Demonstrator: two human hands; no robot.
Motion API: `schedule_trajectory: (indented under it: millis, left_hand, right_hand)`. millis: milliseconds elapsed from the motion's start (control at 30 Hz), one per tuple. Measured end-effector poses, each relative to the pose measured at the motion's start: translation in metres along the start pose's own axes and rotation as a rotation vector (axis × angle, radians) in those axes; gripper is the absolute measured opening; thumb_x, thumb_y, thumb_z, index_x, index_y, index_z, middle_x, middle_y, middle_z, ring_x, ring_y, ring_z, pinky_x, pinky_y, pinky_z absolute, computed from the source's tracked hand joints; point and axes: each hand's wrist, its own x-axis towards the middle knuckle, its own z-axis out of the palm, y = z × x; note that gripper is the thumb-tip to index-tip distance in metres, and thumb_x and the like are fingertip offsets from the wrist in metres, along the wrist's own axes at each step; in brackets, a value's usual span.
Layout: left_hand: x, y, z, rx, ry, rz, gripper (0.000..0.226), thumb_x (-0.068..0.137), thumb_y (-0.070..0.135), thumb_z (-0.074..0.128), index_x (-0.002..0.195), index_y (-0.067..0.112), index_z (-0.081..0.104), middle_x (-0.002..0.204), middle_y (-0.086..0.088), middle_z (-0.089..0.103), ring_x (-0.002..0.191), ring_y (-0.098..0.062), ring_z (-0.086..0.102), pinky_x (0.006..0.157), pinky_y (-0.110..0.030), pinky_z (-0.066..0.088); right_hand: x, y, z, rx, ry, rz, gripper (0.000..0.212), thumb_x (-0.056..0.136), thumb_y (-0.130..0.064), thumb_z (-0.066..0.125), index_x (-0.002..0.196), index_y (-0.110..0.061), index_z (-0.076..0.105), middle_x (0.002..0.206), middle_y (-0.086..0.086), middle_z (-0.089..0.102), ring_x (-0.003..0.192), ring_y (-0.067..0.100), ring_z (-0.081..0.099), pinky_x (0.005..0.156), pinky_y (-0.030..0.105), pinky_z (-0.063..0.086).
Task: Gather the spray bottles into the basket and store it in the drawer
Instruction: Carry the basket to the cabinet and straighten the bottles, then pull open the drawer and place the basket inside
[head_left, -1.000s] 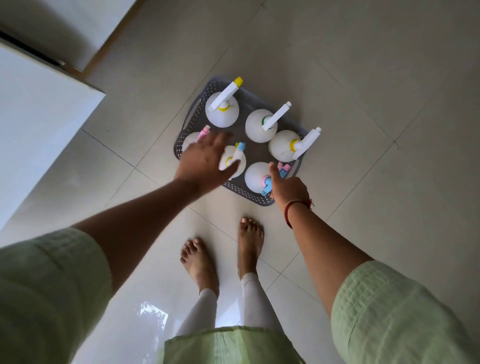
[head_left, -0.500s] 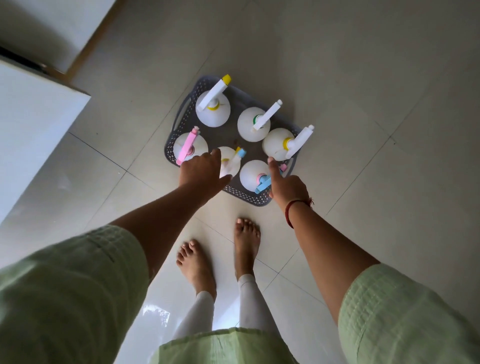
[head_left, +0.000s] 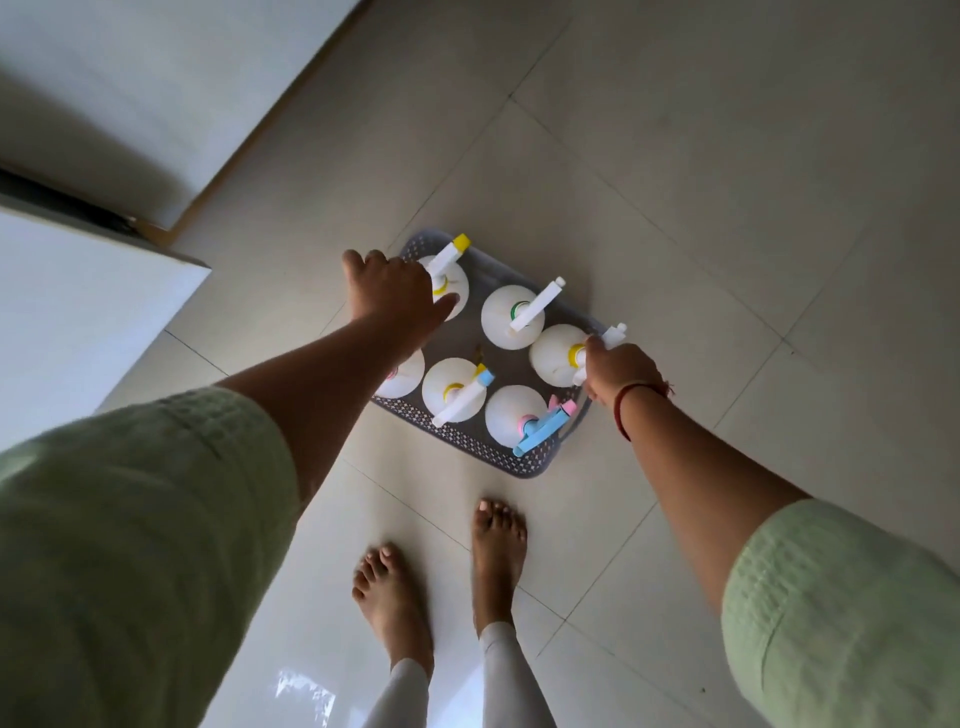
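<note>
Left hand curls at the basket far end, right hand at its right rim; can't tell if either is clamped. Six spray bottles loaded, basket on floor. Left: lift, stow in drawer.

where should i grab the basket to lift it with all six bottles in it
Grip the grey basket by its two short ends, one hand each, coming from above. The left hand and right hand sit there now. The bottles are upright and top-heavy, so gripping opposite ends probably keeps it level.
</note>
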Motion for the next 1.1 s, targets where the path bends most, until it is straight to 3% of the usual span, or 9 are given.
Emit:
schedule_trajectory:
  millis: [133,267,367,500,600,667,767,933,1100]
  left_hand:
    - [0.002,0.010,0.007,0.044,-0.011,0.026,0.044,0.098,0.042,0.034,0.090,0.013,0.066,0.096,-0.011,0.070,0.098,-0.029,0.058,0.101,-0.040,0.028]
    - [0.001,0.006,0.008,0.000,-0.026,-0.025,0.045,0.098,0.043,0.034,0.092,0.011,0.065,0.096,-0.012,0.069,0.094,-0.029,0.060,0.100,-0.042,0.029]
    - [-0.003,-0.006,0.003,-0.084,-0.012,-0.096,0.051,0.094,0.051,0.038,0.103,0.007,0.060,0.102,-0.014,0.066,0.098,-0.032,0.058,0.096,-0.043,0.031]
    - [-0.019,-0.032,-0.004,-0.165,0.033,-0.140,0.052,0.093,0.053,0.040,0.111,0.006,0.053,0.111,-0.017,0.062,0.105,-0.035,0.055,0.091,-0.044,0.035]
    - [-0.040,-0.060,-0.002,-0.223,0.059,-0.154,0.052,0.093,0.052,0.040,0.121,0.009,0.050,0.117,-0.015,0.061,0.112,-0.034,0.052,0.094,-0.045,0.034]
    - [-0.060,-0.082,-0.002,-0.322,0.107,-0.191,0.053,0.094,0.053,0.039,0.129,0.014,0.047,0.123,-0.011,0.060,0.122,-0.032,0.048,0.108,-0.049,0.024]
    - [-0.093,-0.113,-0.009,-0.447,0.242,-0.276,0.052,0.095,0.051,0.039,0.133,0.016,0.045,0.129,-0.010,0.056,0.136,-0.029,0.037,0.117,-0.055,0.000]
    - [-0.153,-0.175,-0.004,-0.506,0.310,-0.427,0.053,0.095,0.046,0.044,0.137,0.014,0.041,0.139,-0.010,0.046,0.145,-0.028,0.020,0.116,-0.058,0.002]
    - [-0.222,-0.232,0.014,-0.505,0.350,-0.522,0.055,0.092,0.037,0.053,0.139,0.012,0.038,0.143,-0.011,0.040,0.147,-0.031,0.013,0.117,-0.058,0.005]
  right_hand:
    - [-0.004,0.005,0.004,0.027,-0.008,0.006,0.062,0.095,-0.052,0.030,0.110,-0.003,0.064,0.108,0.017,0.070,0.102,0.034,0.064,0.087,0.038,0.048]
    - [-0.016,0.011,-0.001,0.046,-0.068,0.044,0.089,0.078,-0.080,0.015,0.082,-0.008,0.067,0.091,0.014,0.074,0.087,0.033,0.069,0.072,0.036,0.050]
    - [-0.028,0.013,-0.011,0.124,-0.049,0.095,0.104,0.065,-0.090,0.010,0.075,-0.006,0.069,0.084,0.010,0.073,0.080,0.032,0.067,0.056,0.028,0.037]
    - [-0.050,0.002,-0.023,0.274,0.055,0.011,0.080,0.089,-0.071,0.023,0.064,-0.008,0.065,0.066,0.003,0.064,0.073,0.026,0.062,0.055,0.027,0.037]
    - [-0.074,-0.035,-0.018,0.514,0.048,-0.072,0.067,0.094,-0.058,0.034,0.050,-0.014,0.059,0.045,-0.004,0.055,0.052,0.019,0.055,0.057,0.012,0.046]
    - [-0.091,-0.067,-0.004,0.593,0.022,-0.137,0.063,0.087,-0.062,0.037,0.047,-0.019,0.057,0.037,-0.005,0.053,0.048,0.021,0.053,0.064,0.030,0.049]
    - [-0.121,-0.123,0.014,0.621,-0.102,-0.221,0.059,0.092,-0.060,0.034,0.061,-0.016,0.059,0.049,0.000,0.057,0.043,0.019,0.051,0.052,0.029,0.041]
    - [-0.182,-0.208,0.046,0.556,-0.223,-0.357,0.058,0.097,-0.055,0.029,0.064,-0.015,0.053,0.057,0.004,0.056,0.043,0.018,0.049,0.043,0.022,0.038]
    - [-0.246,-0.256,0.084,0.430,-0.164,-0.562,0.053,0.084,-0.067,0.034,0.063,-0.022,0.052,0.072,0.007,0.064,0.068,0.025,0.058,0.073,0.043,0.054]
